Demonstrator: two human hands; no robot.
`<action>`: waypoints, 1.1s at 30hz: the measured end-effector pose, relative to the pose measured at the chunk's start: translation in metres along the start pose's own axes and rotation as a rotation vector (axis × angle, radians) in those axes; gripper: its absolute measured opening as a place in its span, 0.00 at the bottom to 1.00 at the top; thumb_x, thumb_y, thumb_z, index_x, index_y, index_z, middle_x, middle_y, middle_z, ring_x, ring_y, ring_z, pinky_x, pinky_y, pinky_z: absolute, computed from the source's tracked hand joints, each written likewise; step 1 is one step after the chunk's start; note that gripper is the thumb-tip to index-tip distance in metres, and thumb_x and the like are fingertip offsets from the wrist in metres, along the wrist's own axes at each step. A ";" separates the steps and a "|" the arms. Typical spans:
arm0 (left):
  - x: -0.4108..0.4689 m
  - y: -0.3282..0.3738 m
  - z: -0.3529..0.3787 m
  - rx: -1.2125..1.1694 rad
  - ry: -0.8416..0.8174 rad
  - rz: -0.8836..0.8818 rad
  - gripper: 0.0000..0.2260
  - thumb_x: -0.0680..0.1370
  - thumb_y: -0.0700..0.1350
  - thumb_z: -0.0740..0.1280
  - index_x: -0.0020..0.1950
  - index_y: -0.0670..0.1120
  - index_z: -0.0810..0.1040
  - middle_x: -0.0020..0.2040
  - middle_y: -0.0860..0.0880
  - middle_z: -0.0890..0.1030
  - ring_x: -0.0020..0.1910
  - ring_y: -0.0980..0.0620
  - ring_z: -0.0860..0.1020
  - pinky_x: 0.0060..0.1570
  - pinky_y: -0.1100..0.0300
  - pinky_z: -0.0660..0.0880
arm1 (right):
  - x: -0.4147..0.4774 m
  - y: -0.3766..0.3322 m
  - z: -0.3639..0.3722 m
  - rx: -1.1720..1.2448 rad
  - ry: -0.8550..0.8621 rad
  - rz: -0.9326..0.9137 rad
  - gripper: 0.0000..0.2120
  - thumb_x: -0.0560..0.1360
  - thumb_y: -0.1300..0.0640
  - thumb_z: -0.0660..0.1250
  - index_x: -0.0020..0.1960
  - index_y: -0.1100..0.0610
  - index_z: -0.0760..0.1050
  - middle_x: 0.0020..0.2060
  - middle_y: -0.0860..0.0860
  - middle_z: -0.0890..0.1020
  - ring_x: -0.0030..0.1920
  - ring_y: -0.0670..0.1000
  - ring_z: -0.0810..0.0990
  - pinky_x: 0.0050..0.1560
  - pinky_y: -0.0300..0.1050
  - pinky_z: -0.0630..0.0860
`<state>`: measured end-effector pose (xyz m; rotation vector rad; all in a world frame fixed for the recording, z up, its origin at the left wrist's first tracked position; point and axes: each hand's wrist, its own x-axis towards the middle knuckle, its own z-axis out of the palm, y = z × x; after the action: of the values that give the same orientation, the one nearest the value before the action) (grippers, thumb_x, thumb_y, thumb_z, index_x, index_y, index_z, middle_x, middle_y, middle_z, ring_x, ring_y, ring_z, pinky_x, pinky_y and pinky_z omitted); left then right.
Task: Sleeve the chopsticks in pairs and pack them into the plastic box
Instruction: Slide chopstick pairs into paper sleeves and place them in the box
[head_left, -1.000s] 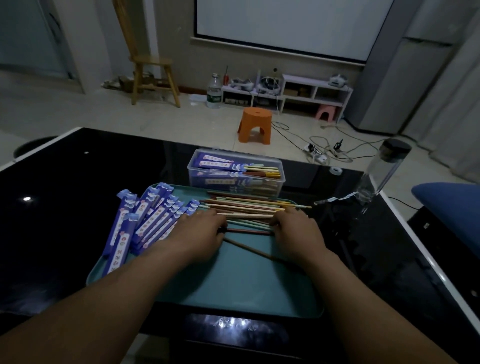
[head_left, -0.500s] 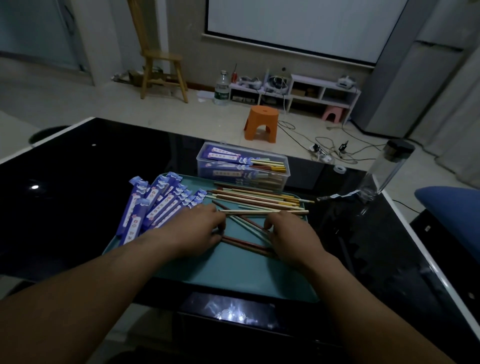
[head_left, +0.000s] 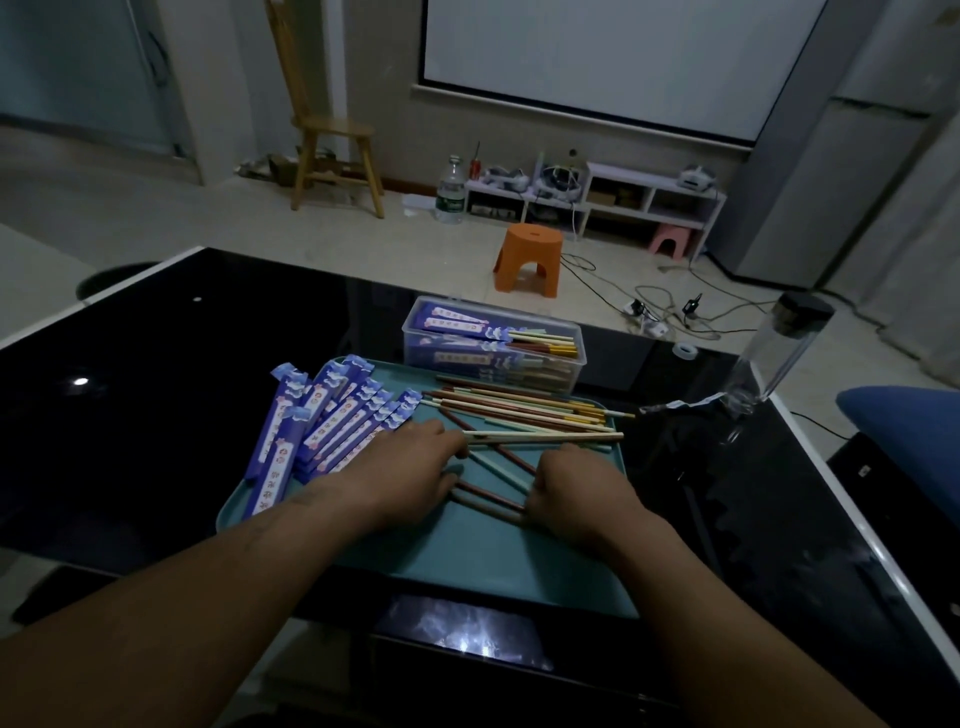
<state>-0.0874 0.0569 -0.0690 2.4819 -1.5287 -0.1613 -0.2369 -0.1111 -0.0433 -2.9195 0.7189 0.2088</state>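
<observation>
Sorting in progress: a person's left hand (head_left: 410, 470) and right hand (head_left: 579, 491), set apart on a teal tray (head_left: 467, 561), rest on the ends of a few crossed chopsticks (head_left: 498, 462) lying between them. Fingers curl over the sticks, but whether either hand truly grips cannot be told. Just beyond the fingertips lies a heap of unsleeved chopsticks (head_left: 524, 410). Left of the left hand fans a stack of purple sleeves (head_left: 332, 421), apparently empty. Farther beyond both hands, the plastic box (head_left: 577, 370) holds several sleeved pairs (head_left: 467, 325). The job looks partly done, with well over 10 sticks left to sleeve and pack.
</observation>
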 end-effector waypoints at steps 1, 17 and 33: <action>0.001 0.000 0.001 -0.005 0.005 0.000 0.14 0.82 0.55 0.63 0.67 0.57 0.72 0.60 0.51 0.75 0.59 0.49 0.75 0.57 0.51 0.74 | 0.000 -0.002 -0.002 0.002 -0.024 0.004 0.12 0.75 0.45 0.69 0.38 0.50 0.73 0.41 0.49 0.77 0.40 0.50 0.75 0.40 0.45 0.71; 0.017 0.007 0.002 -0.024 0.047 0.061 0.09 0.82 0.55 0.62 0.62 0.58 0.76 0.55 0.53 0.77 0.53 0.49 0.77 0.50 0.52 0.76 | -0.009 0.006 -0.029 0.819 -0.039 -0.008 0.03 0.80 0.60 0.70 0.50 0.55 0.83 0.38 0.54 0.87 0.34 0.48 0.82 0.33 0.39 0.74; 0.021 0.003 -0.016 -0.152 0.084 -0.041 0.13 0.81 0.51 0.65 0.65 0.55 0.76 0.57 0.51 0.81 0.55 0.48 0.79 0.47 0.57 0.71 | -0.005 0.001 -0.038 0.674 0.589 -0.106 0.17 0.85 0.45 0.59 0.43 0.51 0.78 0.33 0.50 0.80 0.35 0.52 0.79 0.38 0.60 0.79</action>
<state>-0.0766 0.0389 -0.0519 2.3711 -1.3797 -0.1707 -0.2382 -0.1152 -0.0052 -2.3294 0.5436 -0.7770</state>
